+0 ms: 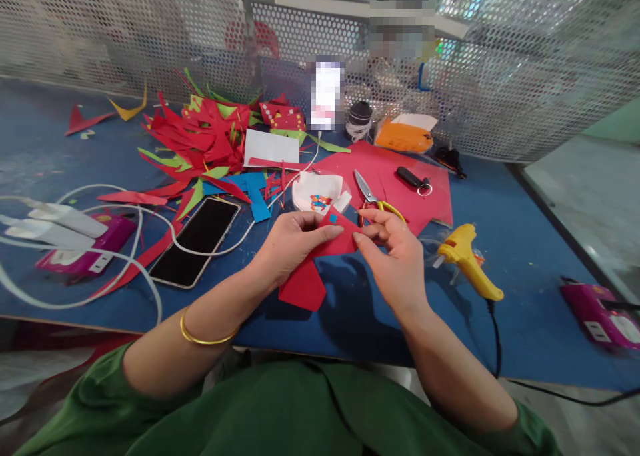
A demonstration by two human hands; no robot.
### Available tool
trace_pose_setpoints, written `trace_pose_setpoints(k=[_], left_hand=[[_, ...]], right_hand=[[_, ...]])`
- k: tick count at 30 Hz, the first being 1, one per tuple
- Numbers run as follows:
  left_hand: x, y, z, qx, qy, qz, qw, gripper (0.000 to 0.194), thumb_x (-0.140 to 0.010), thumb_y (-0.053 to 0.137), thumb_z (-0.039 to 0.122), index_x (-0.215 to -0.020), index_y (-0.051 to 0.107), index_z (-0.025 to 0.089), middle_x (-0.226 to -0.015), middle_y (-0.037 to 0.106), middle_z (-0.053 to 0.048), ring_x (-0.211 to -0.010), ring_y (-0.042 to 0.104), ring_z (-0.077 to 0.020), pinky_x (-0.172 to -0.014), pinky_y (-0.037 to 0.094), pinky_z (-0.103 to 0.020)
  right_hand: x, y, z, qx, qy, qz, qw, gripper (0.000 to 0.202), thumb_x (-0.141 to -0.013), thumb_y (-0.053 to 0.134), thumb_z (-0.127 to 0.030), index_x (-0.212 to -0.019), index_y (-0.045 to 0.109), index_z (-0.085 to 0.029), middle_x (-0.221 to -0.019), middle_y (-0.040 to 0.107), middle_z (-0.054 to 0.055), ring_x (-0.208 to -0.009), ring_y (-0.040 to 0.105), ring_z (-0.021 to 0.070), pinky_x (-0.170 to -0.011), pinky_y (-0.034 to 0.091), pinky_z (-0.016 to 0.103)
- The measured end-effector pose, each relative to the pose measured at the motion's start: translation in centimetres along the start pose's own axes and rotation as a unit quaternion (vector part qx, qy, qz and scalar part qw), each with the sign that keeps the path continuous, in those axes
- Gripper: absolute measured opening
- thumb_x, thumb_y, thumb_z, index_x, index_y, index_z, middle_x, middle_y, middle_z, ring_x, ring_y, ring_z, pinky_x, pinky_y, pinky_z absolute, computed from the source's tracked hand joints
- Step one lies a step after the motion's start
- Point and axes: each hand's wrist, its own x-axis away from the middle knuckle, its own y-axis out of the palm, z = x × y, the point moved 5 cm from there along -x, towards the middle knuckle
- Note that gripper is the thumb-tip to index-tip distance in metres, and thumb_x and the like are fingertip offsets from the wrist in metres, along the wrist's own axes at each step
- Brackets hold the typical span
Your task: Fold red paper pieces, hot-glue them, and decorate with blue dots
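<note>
A folded piece of red paper with a small blue square stuck near its top is held above the table. My left hand is closed on its left side, thumb on top. My right hand pinches the right edge with thumb and fingertips. Below my left hand hangs a wider red paper part; whether it joins the held piece is hidden. Just beyond stands a white paper dish holding several tiny coloured bits. Scissors lie behind my right hand, which partly covers their handles.
Red and green paper scraps pile up at back left. A phone lies left under a white cable, near a purple power strip. To the right lie a yellow glue gun, a red sheet and another purple strip.
</note>
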Motion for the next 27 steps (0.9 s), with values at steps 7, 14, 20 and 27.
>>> trace_pose_setpoints(k=[7,14,20,27], left_hand=[[0.0,-0.2,0.6,-0.002,0.018,0.023,1.000,0.027,-0.073,0.080,0.043,-0.076,0.071,0.017,-0.066,0.065,0.002,-0.057,0.054,-0.0090,-0.055,0.042,-0.021],[0.1,0.0,0.8,-0.041,0.040,0.016,0.998,0.025,-0.074,0.078,0.040,-0.081,0.071,0.017,-0.074,0.069,0.000,-0.063,0.057,-0.0107,-0.060,0.045,-0.023],[0.7,-1.3,3.0,-0.110,0.214,0.136,0.961,0.021,-0.081,0.073,0.035,-0.093,0.071,0.018,-0.088,0.072,-0.002,-0.076,0.064,-0.0133,-0.072,0.051,-0.024],[1.2,-1.9,4.1,-0.093,0.272,0.155,0.945,0.043,-0.098,0.046,0.044,-0.065,0.058,0.020,-0.063,0.060,0.000,-0.057,0.057,-0.0104,-0.059,0.046,-0.024]], right_hand=[[-0.1,-0.2,0.0,-0.010,-0.006,0.015,1.000,0.029,-0.078,0.066,-0.025,-0.106,0.065,-0.021,-0.071,0.063,-0.004,-0.067,0.059,0.0128,-0.066,0.050,0.030],[-0.1,-0.1,0.0,-0.014,0.000,0.006,1.000,0.028,-0.078,0.066,-0.025,-0.106,0.065,-0.022,-0.070,0.063,-0.005,-0.065,0.060,0.0131,-0.066,0.052,0.031],[-0.2,-0.4,0.5,-0.063,-0.005,0.022,0.998,0.030,-0.079,0.067,-0.027,-0.108,0.065,-0.023,-0.071,0.062,-0.004,-0.069,0.061,0.0135,-0.070,0.051,0.031],[-0.1,-0.5,0.2,-0.072,-0.019,0.018,0.997,0.030,-0.079,0.068,-0.028,-0.109,0.065,-0.023,-0.070,0.061,-0.005,-0.068,0.059,0.0130,-0.069,0.050,0.031]])
